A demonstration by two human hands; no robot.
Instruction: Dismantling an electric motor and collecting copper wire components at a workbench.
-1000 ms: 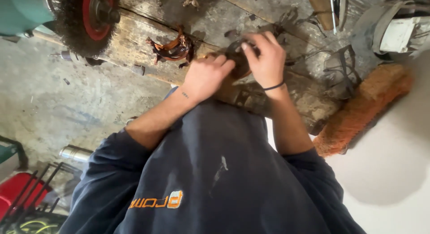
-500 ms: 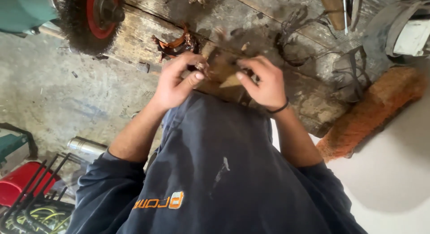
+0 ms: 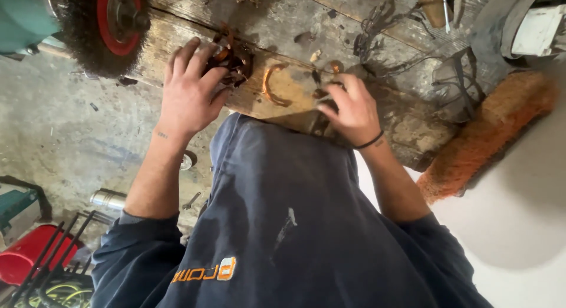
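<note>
Wire wheel (image 3: 103, 33) left, bare plank (image 3: 295, 92) between

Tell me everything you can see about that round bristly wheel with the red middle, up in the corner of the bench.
The wire brush wheel sits at the top left, partly cut off by the picture's edge. It has a red centre disc with a dark metal hub, ringed by thick, dark, shaggy bristles that look like wire. It is mounted on a teal machine body and overhangs the edge of the worn wooden bench. Nothing touches it; the left hand is nearest, resting on a dark coppery tangle just right of it.
</note>
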